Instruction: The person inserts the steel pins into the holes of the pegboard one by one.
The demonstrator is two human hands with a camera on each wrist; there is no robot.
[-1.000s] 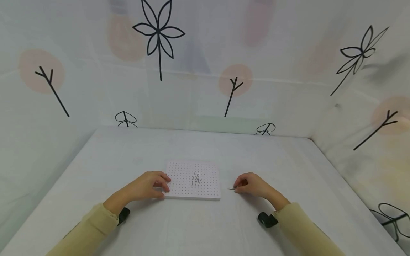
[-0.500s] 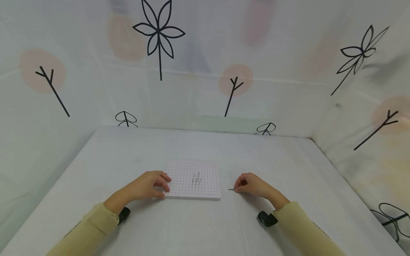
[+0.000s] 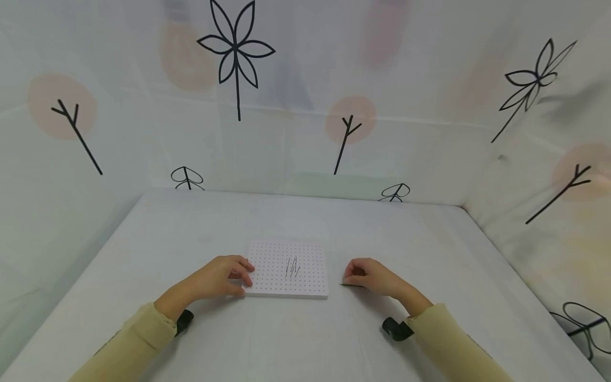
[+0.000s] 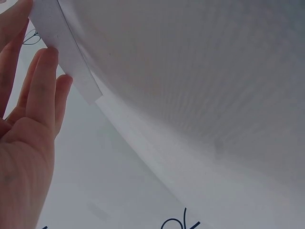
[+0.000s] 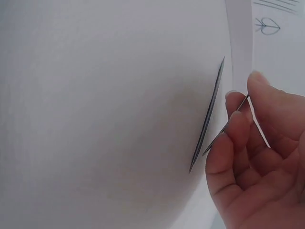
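Observation:
In the head view my left hand point(image 3: 224, 276) touches the left edge of a white pegboard point(image 3: 277, 286), its fingers spread and fairly straight. Several thin needles point(image 3: 293, 267) stand in holes right of the board's middle. The left wrist view shows fingertips point(image 4: 53, 51) against the board's side wall point(image 4: 76, 71). My right hand point(image 3: 369, 276) is low over the table, a short way right of the board. In the right wrist view its thumb and fingers pinch a thin metal needle point(image 5: 226, 126). Beside it on the white cloth lies a darker pointed needle point(image 5: 207, 114).
A white cloth point(image 3: 296, 345) covers the table. Behind and at the sides hang white curtains point(image 3: 286, 148) with black plant drawings. A black wrist camera point(image 3: 397, 329) sits below the right sleeve, another point(image 3: 184, 321) by the left.
My right hand has shifted slightly left and its fingertips have drawn closer together at the needles. The left hand and the pegboard have stayed in place.

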